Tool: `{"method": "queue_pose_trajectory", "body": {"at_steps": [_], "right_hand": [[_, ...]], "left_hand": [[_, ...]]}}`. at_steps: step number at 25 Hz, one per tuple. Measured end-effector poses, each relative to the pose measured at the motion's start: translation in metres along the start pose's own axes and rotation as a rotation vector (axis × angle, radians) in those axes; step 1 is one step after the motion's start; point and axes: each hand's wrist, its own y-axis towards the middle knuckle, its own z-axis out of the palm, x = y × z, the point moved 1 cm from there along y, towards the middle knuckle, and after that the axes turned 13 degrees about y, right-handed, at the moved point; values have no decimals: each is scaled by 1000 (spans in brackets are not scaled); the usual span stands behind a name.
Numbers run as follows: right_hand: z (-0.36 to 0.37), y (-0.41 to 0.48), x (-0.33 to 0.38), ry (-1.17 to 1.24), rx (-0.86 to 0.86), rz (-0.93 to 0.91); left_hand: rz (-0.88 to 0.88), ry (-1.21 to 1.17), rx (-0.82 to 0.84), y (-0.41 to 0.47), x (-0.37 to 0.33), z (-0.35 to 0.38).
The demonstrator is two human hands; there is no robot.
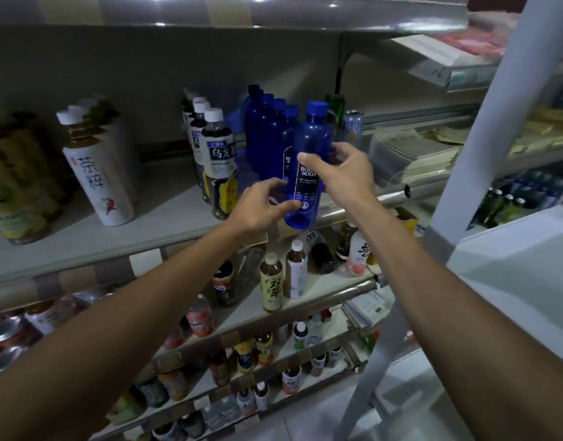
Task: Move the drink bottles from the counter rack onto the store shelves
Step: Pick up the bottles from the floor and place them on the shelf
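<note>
Blue bottle (312, 135) gripped by left hand (258, 211) and right hand (347, 173), mid-placing; next, stand it upright fronting the blue row (267, 128).

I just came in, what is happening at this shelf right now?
A person is holding a blue soda bottle with both hands at the front edge of the shelf. The right hand grips its middle and the left hand holds its lower part. The bottle is just in front of a row of matching blue bottles. Whether its base already rests on the shelf cannot be told.
</note>
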Motion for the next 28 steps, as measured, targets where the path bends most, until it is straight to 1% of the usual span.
{"method": "queue_pose_trajectory", "body": {"at_steps": [5, 9, 13, 15, 19, 24, 26, 28], "right_hand": [[2, 30, -21, -109, -16, -53], [4, 46, -32, -137, -55, -78], [4, 58, -37, -190, -25, -122], [2, 62, -39, -199, -19, -134], [-1, 66, -41, -223, -10, -163], [0, 64, -42, -221, 3, -142], [-4, 62, -42, -153, 23, -78], [-9, 58, -48, -81, 79, 24]], "left_hand": [[-73, 17, 31, 34, 14, 8], [-159, -104, 12, 49, 24, 16], [-170, -166, 33, 60, 30, 30], [-179, -149, -9, 65, 31, 36], [-189, -33, -110, 68, 27, 44], [-209, 55, -142, 66, 22, 47], [-210, 61, -136, 64, 19, 46], [-197, 54, -130, 62, 16, 44]]}}
